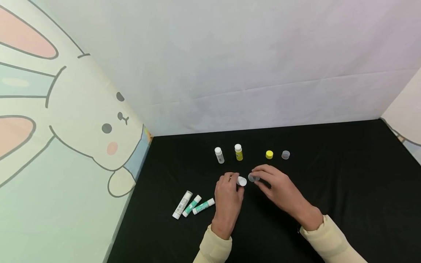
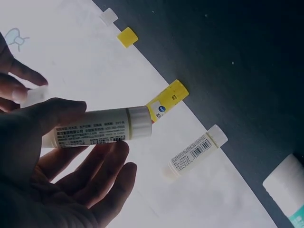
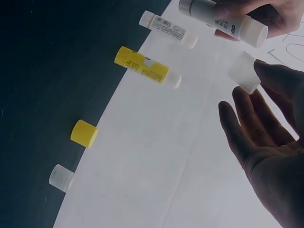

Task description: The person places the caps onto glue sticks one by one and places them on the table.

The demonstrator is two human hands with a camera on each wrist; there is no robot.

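My left hand (image 1: 228, 191) grips a white glue stick (image 2: 95, 127) with printed text on its side, its white end tilted toward the right hand. Just right of that end, my right hand (image 1: 277, 190) pinches a translucent cap (image 3: 244, 71) between thumb and fingers. A small gap separates cap and stick in the head view. Beyond the hands, a white glue stick (image 1: 219, 156) and a yellow glue stick (image 1: 239, 155) stand upright on the black table. To their right sit a yellow cap (image 1: 269, 155) and another translucent cap (image 1: 285, 155).
Left of my left hand lie a larger white glue stick (image 1: 182, 205) and two green-and-white glue sticks, one in the middle (image 1: 192, 206) and one nearest the hand (image 1: 203, 206). A pale wall (image 1: 263, 91) rises behind the table's black cloth (image 1: 345, 182).
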